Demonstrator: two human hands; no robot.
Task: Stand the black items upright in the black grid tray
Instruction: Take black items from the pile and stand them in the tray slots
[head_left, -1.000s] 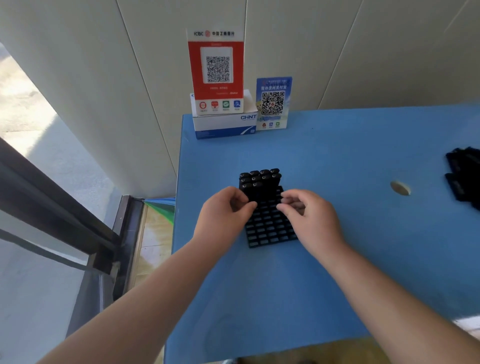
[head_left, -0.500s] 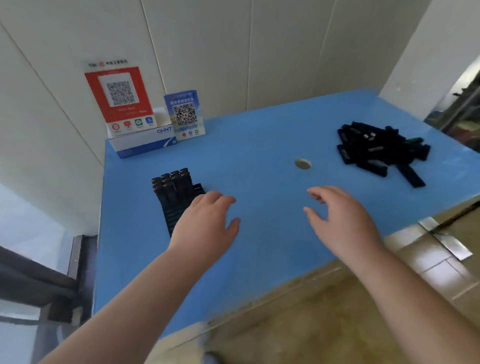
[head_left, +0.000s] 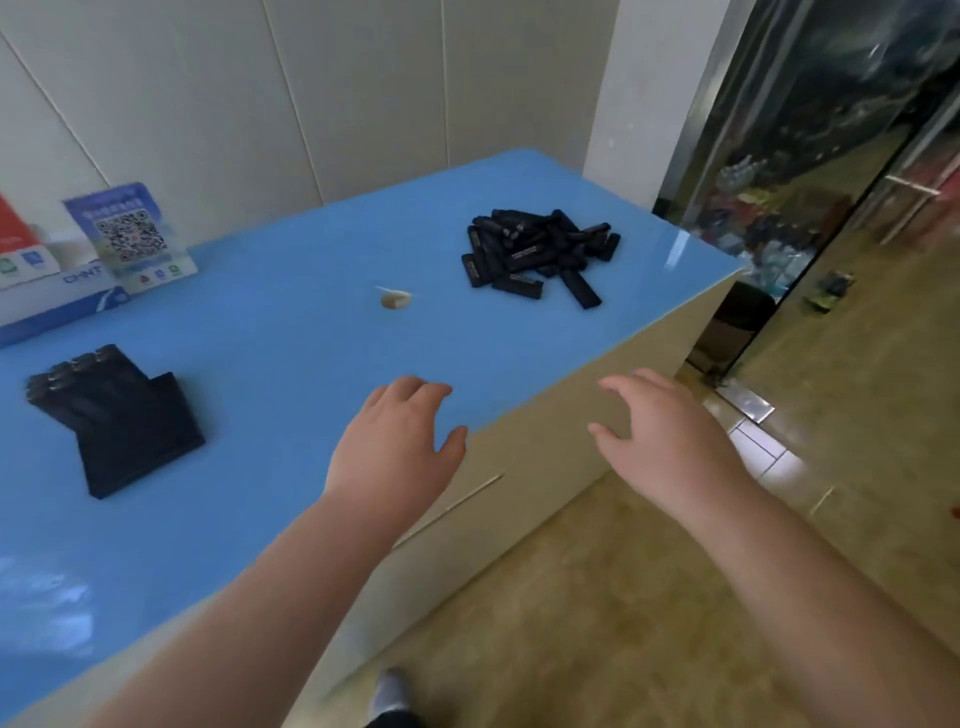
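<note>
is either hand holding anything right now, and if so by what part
Nothing is held. The left hand and right hand are both open and empty, fingers spread, between the tray and the pile of loose black items.

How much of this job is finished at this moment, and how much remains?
Done: a few black items stand upright at the far end of the black grid tray. In hand: nothing; the left hand and right hand are open and hold nothing. Left: the pile of black items on the blue table.

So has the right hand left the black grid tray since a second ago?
Yes. The right hand has moved rightward off the black grid tray, now beyond the blue table's edge.
</note>
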